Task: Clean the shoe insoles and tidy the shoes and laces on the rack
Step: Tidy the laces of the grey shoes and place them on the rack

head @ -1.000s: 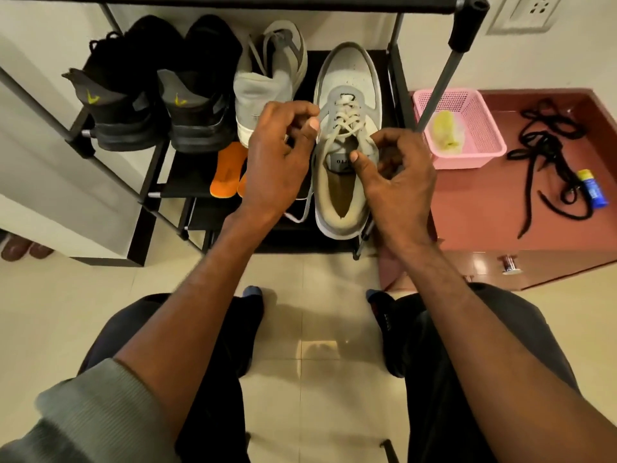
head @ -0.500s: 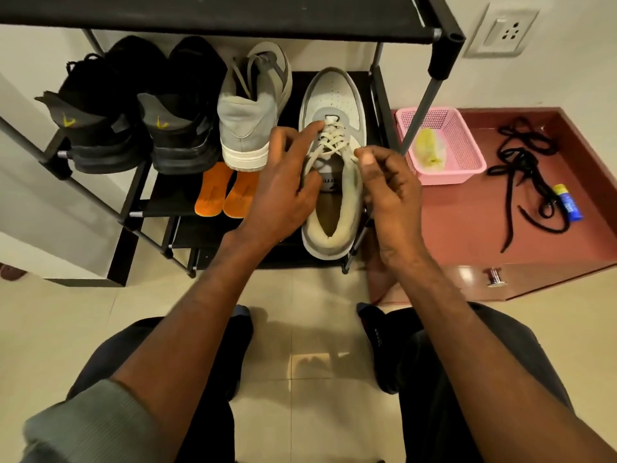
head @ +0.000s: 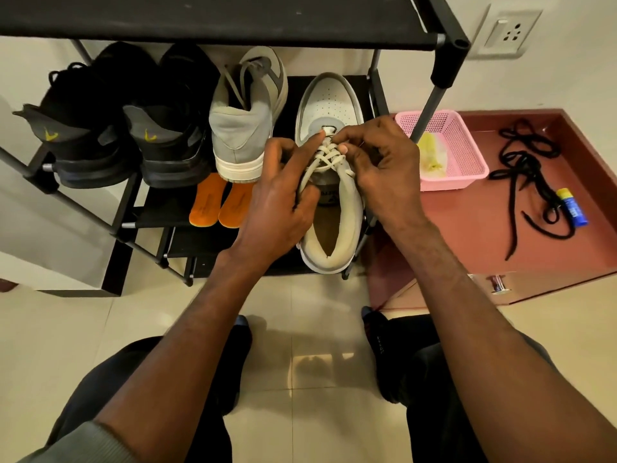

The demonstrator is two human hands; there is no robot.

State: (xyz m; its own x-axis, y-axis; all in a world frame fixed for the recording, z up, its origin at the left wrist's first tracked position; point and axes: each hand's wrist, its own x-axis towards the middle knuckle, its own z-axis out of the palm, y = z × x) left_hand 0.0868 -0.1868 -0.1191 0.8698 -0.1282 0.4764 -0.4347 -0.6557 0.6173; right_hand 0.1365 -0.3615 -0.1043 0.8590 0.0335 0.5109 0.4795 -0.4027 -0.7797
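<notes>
the left hand [head: 278,208] grips the left side of the white shoe [head: 329,182] and its index finger touches the laces [head: 329,158], while the right hand [head: 384,162] pinches the laces from the right. the shoe stands on the rack [head: 444,45], at the right end of the shelf, with a grey shoe [head: 245,118] just left of it and a pink basket [head: 447,152] to the right.

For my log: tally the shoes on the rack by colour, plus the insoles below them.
Black shoes: 2
Grey-and-white shoes: 2
Orange insoles: 2
Total: 6
</notes>
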